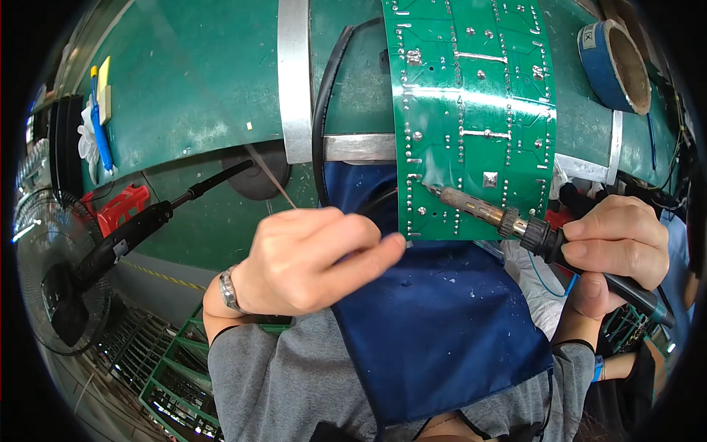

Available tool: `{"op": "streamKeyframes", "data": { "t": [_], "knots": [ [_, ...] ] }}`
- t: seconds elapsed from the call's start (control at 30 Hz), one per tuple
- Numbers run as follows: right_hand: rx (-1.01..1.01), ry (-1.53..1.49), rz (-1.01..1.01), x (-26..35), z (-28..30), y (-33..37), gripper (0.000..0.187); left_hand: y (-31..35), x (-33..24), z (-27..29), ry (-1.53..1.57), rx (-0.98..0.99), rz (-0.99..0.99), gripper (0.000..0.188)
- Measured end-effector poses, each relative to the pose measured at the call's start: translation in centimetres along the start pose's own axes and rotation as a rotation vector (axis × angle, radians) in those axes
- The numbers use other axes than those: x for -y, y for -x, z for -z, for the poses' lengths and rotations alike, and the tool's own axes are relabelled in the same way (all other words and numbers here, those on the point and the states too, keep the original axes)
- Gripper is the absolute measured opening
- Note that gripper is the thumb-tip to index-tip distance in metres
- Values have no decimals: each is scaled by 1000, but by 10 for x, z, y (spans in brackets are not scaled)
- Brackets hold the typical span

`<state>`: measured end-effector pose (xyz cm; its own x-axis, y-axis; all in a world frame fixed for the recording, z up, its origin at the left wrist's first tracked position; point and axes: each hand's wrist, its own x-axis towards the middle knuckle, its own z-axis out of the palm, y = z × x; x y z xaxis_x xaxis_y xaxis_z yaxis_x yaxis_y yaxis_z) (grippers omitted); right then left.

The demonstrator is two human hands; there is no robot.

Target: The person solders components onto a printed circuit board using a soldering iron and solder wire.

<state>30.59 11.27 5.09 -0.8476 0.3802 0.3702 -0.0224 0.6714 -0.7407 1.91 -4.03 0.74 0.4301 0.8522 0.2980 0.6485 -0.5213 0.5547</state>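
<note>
A green circuit board (434,158) lies solder side up in front of me, its rows of joints shining. My right hand (617,243) grips a soldering iron (541,234) by its black handle. The iron's tip rests at or just over the board's lower left part; contact is hard to tell. Beside the board's lower left corner is my left hand (317,258), fingers curled and the index finger pointing toward the board. A thin strand of solder wire (276,183) runs up and left from behind this hand; the pinch on it is partly hidden.
A blue-rimmed roll (615,66) stands at the far right. Metal strips (294,81) cross the green bench, and a black cable (328,103) curves left of the board. At left are a fan (62,295), a red tool-like object (121,210) and a blue pen (101,140). Another person's arm (618,366) shows lower right.
</note>
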Motion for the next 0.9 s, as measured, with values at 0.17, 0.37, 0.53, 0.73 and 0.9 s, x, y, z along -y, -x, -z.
{"op": "streamKeyframes", "data": {
  "t": [0.17,0.37,0.53,0.73,0.9],
  "knots": [
    [-37,-21,-29,4,-13,4,18,3,-3,-15,0,-213,188,34],
    [-40,-5,-36,-1,-23,6,19,3,-3,-17,-117,-205,240,33],
    [-91,11,0,-2,-29,8,23,4,-3,-17,-194,-135,139,42],
    [-49,19,-18,4,-18,7,25,1,-5,-13,-128,-168,142,43],
    [30,-80,14,4,-12,13,26,12,-7,-15,-152,-155,61,37]
  ]
}}
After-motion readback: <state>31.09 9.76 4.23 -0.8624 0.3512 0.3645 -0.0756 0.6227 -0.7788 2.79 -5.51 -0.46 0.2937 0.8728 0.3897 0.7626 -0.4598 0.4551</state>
